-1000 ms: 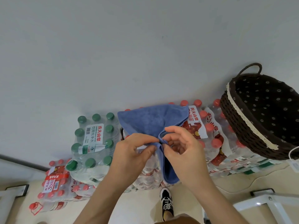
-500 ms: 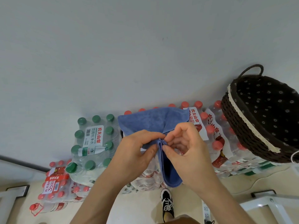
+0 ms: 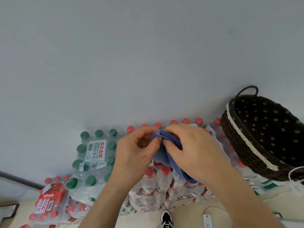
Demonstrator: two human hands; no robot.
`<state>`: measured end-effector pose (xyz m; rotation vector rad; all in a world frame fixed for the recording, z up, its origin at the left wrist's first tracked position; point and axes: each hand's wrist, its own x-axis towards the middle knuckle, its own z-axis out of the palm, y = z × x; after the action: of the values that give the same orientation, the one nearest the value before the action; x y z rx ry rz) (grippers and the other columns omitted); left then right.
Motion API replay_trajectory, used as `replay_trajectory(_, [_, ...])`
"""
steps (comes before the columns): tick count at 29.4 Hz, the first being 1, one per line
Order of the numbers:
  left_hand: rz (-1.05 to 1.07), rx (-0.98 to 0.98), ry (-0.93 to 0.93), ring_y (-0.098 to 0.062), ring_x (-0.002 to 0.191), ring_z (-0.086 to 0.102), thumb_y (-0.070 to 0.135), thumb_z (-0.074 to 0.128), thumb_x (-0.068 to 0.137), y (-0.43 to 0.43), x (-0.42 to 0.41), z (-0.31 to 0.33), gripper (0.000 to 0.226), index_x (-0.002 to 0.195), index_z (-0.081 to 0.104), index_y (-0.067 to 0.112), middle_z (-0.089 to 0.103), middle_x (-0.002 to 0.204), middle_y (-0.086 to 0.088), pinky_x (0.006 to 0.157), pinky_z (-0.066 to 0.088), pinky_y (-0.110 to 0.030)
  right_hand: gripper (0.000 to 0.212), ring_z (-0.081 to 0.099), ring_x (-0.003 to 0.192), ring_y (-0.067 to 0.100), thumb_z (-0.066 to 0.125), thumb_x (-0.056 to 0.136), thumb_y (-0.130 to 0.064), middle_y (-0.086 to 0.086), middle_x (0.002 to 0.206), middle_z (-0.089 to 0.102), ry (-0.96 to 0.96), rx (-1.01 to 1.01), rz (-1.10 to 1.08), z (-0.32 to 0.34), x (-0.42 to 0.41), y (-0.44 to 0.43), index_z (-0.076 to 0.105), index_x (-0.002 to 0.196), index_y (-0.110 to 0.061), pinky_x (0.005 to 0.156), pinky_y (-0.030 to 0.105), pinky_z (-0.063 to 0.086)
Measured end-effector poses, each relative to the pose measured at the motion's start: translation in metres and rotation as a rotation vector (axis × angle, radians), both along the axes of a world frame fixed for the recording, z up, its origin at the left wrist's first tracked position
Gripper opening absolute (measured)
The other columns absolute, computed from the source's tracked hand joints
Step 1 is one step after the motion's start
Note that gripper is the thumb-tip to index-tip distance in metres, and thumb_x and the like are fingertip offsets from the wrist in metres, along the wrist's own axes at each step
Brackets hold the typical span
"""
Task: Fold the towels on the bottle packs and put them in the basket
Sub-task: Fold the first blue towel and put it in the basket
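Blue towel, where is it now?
Head view, lower middle: the blue towel is pinched by the left hand and right hand over the red-capped bottle packs, left of the basket.

Soft matt cloth w/ fine nap on blue towel [image 3: 169, 139]. Rough dark woven wicker on basket [image 3: 246, 155] sides; inside, matt dotted fabric lining [image 3: 271, 125], cream lace-like trim [image 3: 236, 127] at rim. Glossy, crinkled clear plastic film round bottle packs [image 3: 158, 186]; smooth plastic caps [image 3: 84, 135], red & green; printed label [image 3: 95, 150], slight sheen. Smooth matt paint on wall [image 3: 148, 63].
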<state>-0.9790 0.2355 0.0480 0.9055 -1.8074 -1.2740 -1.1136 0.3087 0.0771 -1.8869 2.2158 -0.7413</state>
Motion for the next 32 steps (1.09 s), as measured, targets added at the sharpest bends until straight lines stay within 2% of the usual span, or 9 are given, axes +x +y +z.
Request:
replay_trajectory(4, [0.003,0.01,0.098,-0.014,0.081,0.07,0.006,0.069,0.084,-0.001,0.011,0.019,0.019,0.095,0.069,0.022,0.074,0.084,0.004,0.074,0.056,-0.025,0.018,0.054,0.071,0.017,0.038,0.088,-0.033,-0.006,0.077,0.057,0.073,-0.063,0.08,0.02,0.004,-0.011,0.051,0.081,-0.024,0.065,0.038,0.045])
replay_trajectory(7, [-0.081,-0.012,0.041,-0.022,0.075,0.068,0.014,0.072,0.082,-0.003,0.028,0.032,0.038,0.107,0.061,0.039,0.072,0.079,-0.004,0.069,0.057,-0.036,0.015,0.054,0.073,0.014,0.043,0.09,-0.03,-0.006,0.079,0.059,0.007,-0.074,0.176,0.046,0.003,-0.013,0.056,0.087,-0.023,0.068,0.039,0.045])
replay_trajectory(11, [-0.233,0.001,-0.065,-0.017,0.054,0.05,0.022,0.068,0.079,-0.01,0.045,0.041,0.054,0.121,0.05,0.05,0.057,0.062,-0.013,0.051,0.044,-0.033,0.015,0.058,0.077,0.009,0.047,0.09,-0.02,-0.011,0.081,0.063,-0.071,-0.169,0.31,0.082,0.009,-0.013,0.061,0.091,-0.025,0.069,0.03,0.045])
replay_trajectory(15, [-0.364,0.186,0.1,-0.029,0.099,0.068,0.022,0.072,0.079,-0.011,0.059,0.053,0.047,0.123,0.058,0.028,0.07,0.106,-0.017,0.086,0.053,-0.054,0.013,0.055,0.074,0.01,0.041,0.092,-0.024,-0.014,0.078,0.058,-0.003,-0.21,0.344,0.098,0.017,-0.015,0.053,0.09,-0.029,0.068,0.037,0.046])
replay_trajectory(21, [-0.387,0.178,-0.069,-0.032,0.101,0.068,0.018,0.071,0.083,-0.023,0.076,0.048,0.032,0.114,0.063,0.013,0.07,0.106,-0.018,0.089,0.053,-0.053,0.022,0.061,0.078,0.024,0.026,0.094,-0.037,-0.008,0.092,0.061,0.216,-0.249,0.296,0.091,0.016,-0.022,0.044,0.106,-0.034,0.069,0.047,0.049])
replay_trajectory(24, [-0.41,0.141,-0.239,-0.02,0.08,0.071,0.022,0.068,0.085,-0.031,0.081,0.031,0.024,0.109,0.066,0.023,0.073,0.083,-0.012,0.079,0.056,-0.043,0.019,0.059,0.079,0.015,0.035,0.095,-0.031,-0.011,0.087,0.062,0.093,-0.224,0.279,0.085,0.0,-0.032,0.052,0.103,-0.028,0.073,0.04,0.048])
replay_trajectory(26, [-0.364,0.131,-0.314,-0.022,0.068,0.064,0.032,0.065,0.082,-0.038,0.08,0.012,0.025,0.104,0.066,0.021,0.067,0.073,-0.018,0.075,0.052,-0.045,0.018,0.058,0.08,0.006,0.04,0.098,-0.027,-0.015,0.084,0.063,0.0,-0.189,0.251,0.079,-0.014,-0.039,0.058,0.102,-0.028,0.075,0.03,0.047])
replay_trajectory(29, [-0.28,0.2,-0.318,-0.039,0.087,0.064,0.039,0.06,0.084,-0.051,0.07,-0.014,0.032,0.101,0.062,0.013,0.066,0.092,-0.024,0.088,0.049,-0.055,0.018,0.059,0.083,0.001,0.046,0.098,-0.024,-0.017,0.083,0.065,-0.04,-0.076,0.194,0.071,-0.04,-0.053,0.063,0.1,-0.03,0.076,0.023,0.045])
replay_trajectory(32, [-0.065,0.013,-0.342,-0.011,0.076,0.062,0.026,0.055,0.093,-0.07,0.048,-0.026,0.009,0.09,0.063,0.021,0.069,0.08,0.001,0.075,0.048,-0.037,0.019,0.06,0.084,0.013,0.048,0.097,-0.022,-0.005,0.085,0.068,-0.03,0.014,0.091,0.06,-0.072,-0.07,0.067,0.096,-0.02,0.079,0.032,0.046])
